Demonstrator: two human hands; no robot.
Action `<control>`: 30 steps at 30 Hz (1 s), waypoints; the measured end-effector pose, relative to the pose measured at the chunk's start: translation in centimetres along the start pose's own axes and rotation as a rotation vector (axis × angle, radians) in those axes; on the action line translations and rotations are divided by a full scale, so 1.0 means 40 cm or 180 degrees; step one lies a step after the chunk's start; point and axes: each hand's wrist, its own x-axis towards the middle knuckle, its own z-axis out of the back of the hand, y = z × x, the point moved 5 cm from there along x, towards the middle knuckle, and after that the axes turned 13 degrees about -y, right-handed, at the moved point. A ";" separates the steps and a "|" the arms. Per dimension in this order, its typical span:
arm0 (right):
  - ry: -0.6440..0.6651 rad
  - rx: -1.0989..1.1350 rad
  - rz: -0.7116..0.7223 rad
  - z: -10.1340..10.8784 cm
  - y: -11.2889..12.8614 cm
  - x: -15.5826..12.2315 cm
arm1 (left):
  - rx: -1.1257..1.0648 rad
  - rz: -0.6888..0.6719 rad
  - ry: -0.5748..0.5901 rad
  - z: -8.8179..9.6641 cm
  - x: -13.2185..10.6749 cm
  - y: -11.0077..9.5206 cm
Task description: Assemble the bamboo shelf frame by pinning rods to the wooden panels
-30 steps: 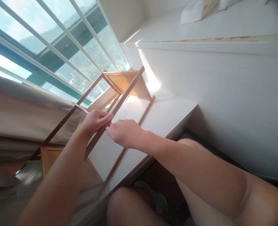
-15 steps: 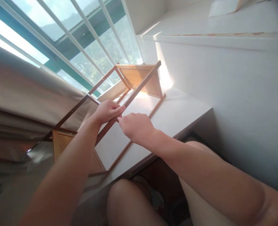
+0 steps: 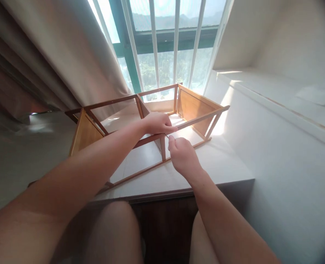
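A wooden shelf frame (image 3: pixel 195 106) with thin rails and panelled ends lies on its side on a white platform (image 3: pixel 222 165) by the window. My left hand (image 3: pixel 158 123) is closed round the frame's near top rail, about at its middle. My right hand (image 3: pixel 182 156) is just below that rail, fingers pinched together right under the left hand's fingertips; what they pinch is too small to make out. My bare knees show at the bottom of the view.
A beige curtain (image 3: pixel 69 58) hangs at the left. A barred window (image 3: pixel 167 47) is behind the frame. A white wall with a ledge (image 3: pixel 274 99) runs along the right. Dark floor (image 3: pixel 165 227) lies between my knees.
The view has rolled upright and swung toward the window. My hands stay together at the same rail, the right hand now lower beneath it.
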 end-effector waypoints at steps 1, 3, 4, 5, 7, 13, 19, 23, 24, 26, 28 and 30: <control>0.0011 0.0248 -0.0100 -0.006 -0.007 0.000 | -0.0031 0.0008 -0.0032 0.000 0.000 0.001; 0.0101 0.0833 -0.0377 -0.022 -0.020 -0.001 | -0.0092 0.0023 -0.0077 0.000 0.000 0.002; 0.0169 0.1149 -0.0552 -0.031 -0.024 -0.002 | -0.0119 0.0034 -0.0101 0.001 -0.001 0.002; 0.0237 0.1457 -0.0740 -0.039 -0.027 -0.004 | -0.0142 0.0046 -0.0126 0.002 -0.001 0.002; 0.0389 0.2023 -0.1109 -0.053 -0.025 -0.010 | -0.0174 0.0064 -0.0166 0.003 -0.002 0.002; 0.0612 0.3357 -0.1953 -0.071 0.012 -0.039 | -0.0158 0.0077 -0.0220 0.002 -0.004 0.004; 0.0689 0.3639 -0.2054 -0.079 0.018 -0.045 | -0.0123 0.0083 -0.0135 -0.002 -0.003 0.008; 0.0598 0.3023 -0.1601 -0.074 -0.007 -0.031 | -0.0103 0.0070 -0.0132 -0.002 -0.003 0.010; 0.0551 0.2843 -0.1488 -0.072 -0.015 -0.027 | -0.0102 0.0066 -0.0129 -0.003 -0.002 0.010; 0.0466 0.2597 -0.1334 -0.070 -0.026 -0.021 | -0.0105 0.0058 -0.0119 -0.004 -0.001 0.012; 0.0429 0.2536 -0.1276 -0.069 -0.029 -0.019 | -0.0111 0.0050 -0.0108 -0.005 -0.001 0.013; 0.0455 0.2634 -0.1305 -0.069 -0.026 -0.022 | -0.0112 0.0041 -0.0100 -0.005 0.000 0.014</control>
